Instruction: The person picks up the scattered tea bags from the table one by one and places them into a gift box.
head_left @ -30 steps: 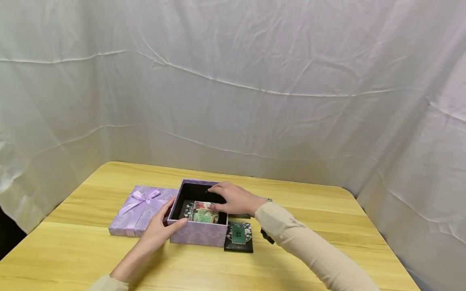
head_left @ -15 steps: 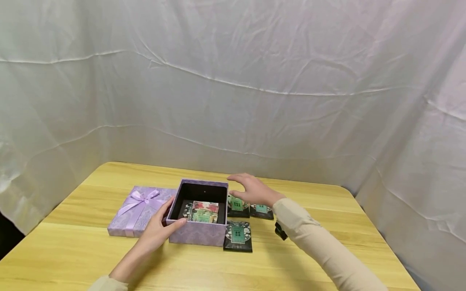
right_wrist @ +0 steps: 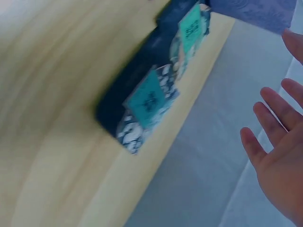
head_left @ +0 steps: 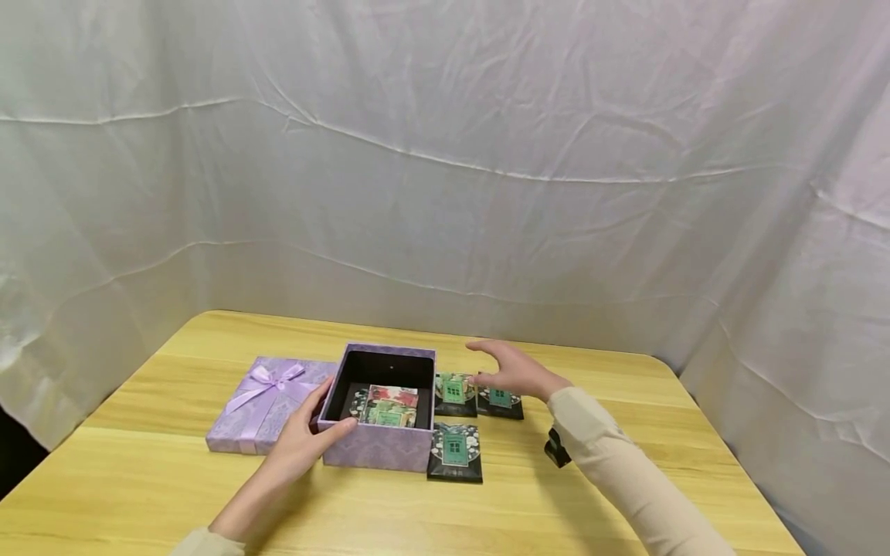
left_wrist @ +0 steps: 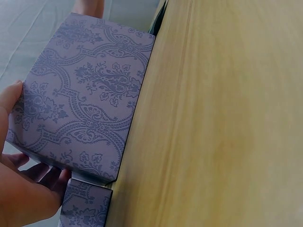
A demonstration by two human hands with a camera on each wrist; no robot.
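My left hand [head_left: 299, 444] grips the near left corner of a purple patterned gift box [head_left: 378, 449]; its thumb lies at the front rim and its fingers against the left side. Inside the box's black interior lie flat floral packets, the top one red and green [head_left: 391, 405]. In the left wrist view, fingers of that hand [left_wrist: 28, 196] reach into the narrow space between box and lid. Fingers spread and holding nothing, my right hand [head_left: 521, 372] hovers over two dark packets with green labels, one nearer the box [head_left: 455, 392] and one farther right [head_left: 501, 401].
A third dark green-labelled packet [head_left: 455, 454] lies by the box's front right corner. Left of the box is its purple lid [head_left: 236, 425] with a ribbon bow [head_left: 274, 380]. Everything stands on a wooden table [head_left: 389, 517] with a pale curtain [head_left: 445, 193] behind it.
My right hand has come out from over the box and moved right, uncovering two packets on the table. The left hand and the box stay in place.
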